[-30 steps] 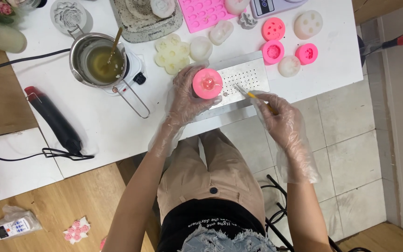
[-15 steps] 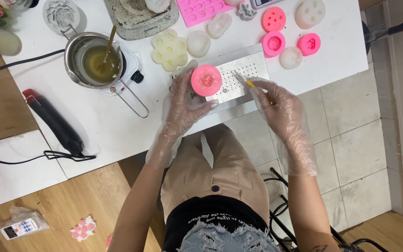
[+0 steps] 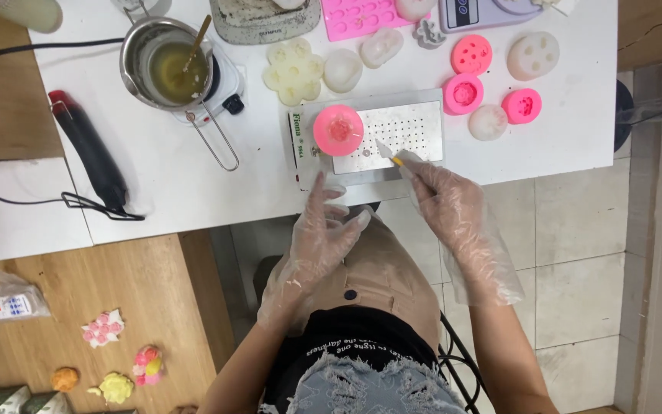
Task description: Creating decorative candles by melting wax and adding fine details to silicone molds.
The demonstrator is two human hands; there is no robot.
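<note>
A round pink silicone mould (image 3: 338,130) rests on the left part of a perforated metal plate (image 3: 404,129) at the white table's front edge. My left hand (image 3: 322,230), in a clear plastic glove, hovers below the table edge with fingers spread and nothing in it. My right hand (image 3: 446,199), also gloved, pinches a small yellow-handled blade (image 3: 389,153) whose tip lies on the plate just right of the mould.
A steel pot of melted yellow wax (image 3: 166,67) sits on a small hotplate. A black heat gun (image 3: 90,153) lies at left with its cord. Pink and white moulds (image 3: 492,92) crowd the right side. Small wax flowers (image 3: 116,368) lie on the wooden floor.
My left hand has let go of the pink mould and drawn back below the table edge. The mould now sits alone on the plate. The right hand stays by the plate with the blade.
</note>
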